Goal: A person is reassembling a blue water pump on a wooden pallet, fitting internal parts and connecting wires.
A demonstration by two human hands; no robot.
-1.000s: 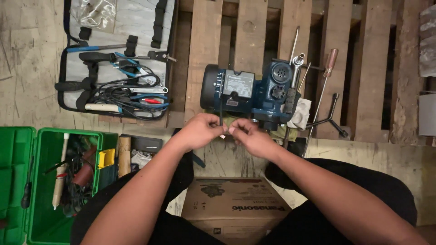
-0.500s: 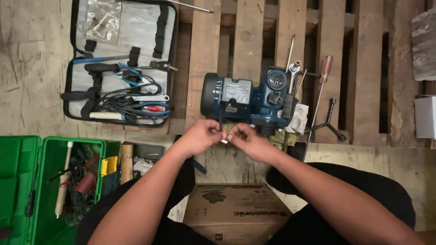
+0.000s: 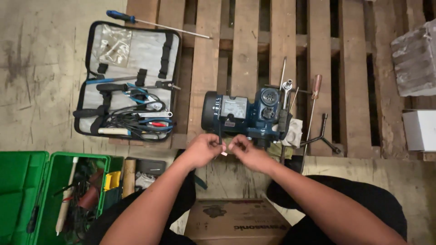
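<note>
Right now both hands meet just in front of the blue pump motor (image 3: pixel 245 115) on the wooden pallet (image 3: pixel 204 68). The left hand (image 3: pixel 202 149) pinches a thin black wire (image 3: pixel 220 136) running down from the motor; the right hand (image 3: pixel 245 153) grips a small white piece (image 3: pixel 224 154) at its fingertips, touching the left. A pale rectangular label (image 3: pixel 234 107) sits on the motor's top. Below the arms lies a brown cardboard box (image 3: pixel 234 222) with dark print. Left, an open grey tool pouch (image 3: pixel 129 81) and a green toolbox (image 3: pixel 50 195).

A thin black wire (image 3: pixel 220 135) with a small white tip hangs from the blue motor pump (image 3: pixel 245 114).
</note>
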